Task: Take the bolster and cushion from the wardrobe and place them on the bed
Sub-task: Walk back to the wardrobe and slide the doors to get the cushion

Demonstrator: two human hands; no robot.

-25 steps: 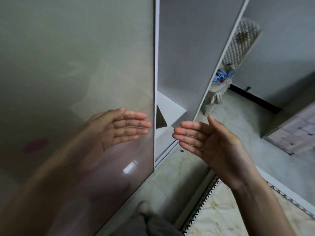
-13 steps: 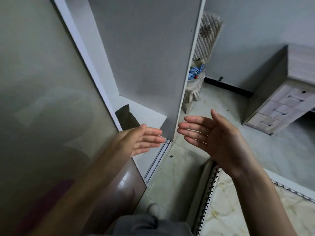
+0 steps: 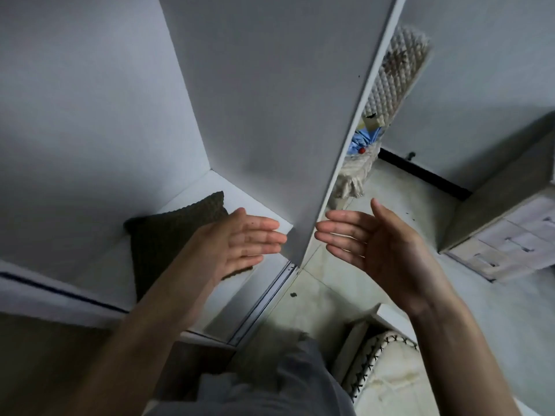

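Cushion [image 3: 172, 232] — dark, knobbly knit — is seen lying flat on the wardrobe [image 3: 255, 100] floor, tucked into the back-left corner. Left hand [image 3: 240, 244] is held flat over its near edge, fingers straight and together, nothing gripped. Right hand [image 3: 381, 247] is held outside the white side panel, palm facing in, fingers loosely spread — empty too. A drawer unit [image 3: 507, 235] is seen off right.
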